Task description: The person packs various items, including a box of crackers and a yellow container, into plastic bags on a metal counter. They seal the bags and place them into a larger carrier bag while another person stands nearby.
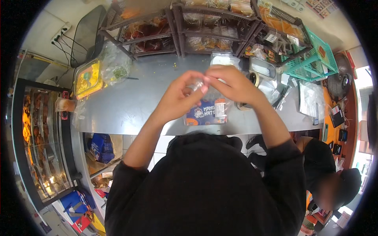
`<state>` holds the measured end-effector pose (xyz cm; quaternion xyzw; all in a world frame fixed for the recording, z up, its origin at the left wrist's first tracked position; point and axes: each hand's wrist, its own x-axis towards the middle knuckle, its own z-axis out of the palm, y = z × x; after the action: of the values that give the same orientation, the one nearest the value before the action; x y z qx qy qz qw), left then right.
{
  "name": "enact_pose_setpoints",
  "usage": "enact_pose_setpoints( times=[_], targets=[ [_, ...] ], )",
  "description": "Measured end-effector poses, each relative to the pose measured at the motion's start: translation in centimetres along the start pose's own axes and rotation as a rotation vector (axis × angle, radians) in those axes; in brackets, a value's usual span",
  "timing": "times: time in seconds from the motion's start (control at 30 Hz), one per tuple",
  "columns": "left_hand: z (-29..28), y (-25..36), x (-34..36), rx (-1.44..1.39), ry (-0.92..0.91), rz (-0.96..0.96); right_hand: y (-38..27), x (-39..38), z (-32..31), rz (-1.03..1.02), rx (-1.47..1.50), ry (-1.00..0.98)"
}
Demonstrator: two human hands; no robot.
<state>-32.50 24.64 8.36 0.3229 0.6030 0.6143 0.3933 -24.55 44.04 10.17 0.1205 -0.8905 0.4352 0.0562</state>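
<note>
My left hand [178,99] and my right hand [237,83] meet above the middle of the steel worktop, fingertips nearly touching. Both have their fingers closed on the gathered top of a clear plastic bag [212,94]. Beneath the hands, near the worktop's front edge, a flat blue and orange printed package [202,114] shows through or against the plastic. A white label [220,110] is stuck on its right side. The fingers partly hide the bag's upper end, and whether anything small is pinched there I cannot make out.
Brown crates [177,31] with bagged food stand along the back. A yellow-filled tray [88,80] lies left, beside a plastic bag of greens [117,67]. At right are tape rolls [254,80] and a green basket [319,59]. Another person [321,161] is at lower right; a lit display cabinet [41,141] stands left.
</note>
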Motion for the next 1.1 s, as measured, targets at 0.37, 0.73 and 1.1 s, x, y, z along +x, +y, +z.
enact_pose_setpoints(
  times=[0.37, 0.73, 1.1],
  targets=[
    [-0.3, -1.9, 0.2, -0.053, 0.233, 0.137, 3.3, 2.3, 5.3, 0.155, -0.58, -0.177],
    [-0.4, -3.7, 1.4, -0.025, 0.132, 0.222, 8.1, 1.1, 11.6, 0.272, -0.343, -0.527],
    [-6.0, -7.9, 2.1, -0.067, 0.299, 0.143, 5.8, -3.8, 14.4, 0.198, -0.603, -0.5]
  ],
)
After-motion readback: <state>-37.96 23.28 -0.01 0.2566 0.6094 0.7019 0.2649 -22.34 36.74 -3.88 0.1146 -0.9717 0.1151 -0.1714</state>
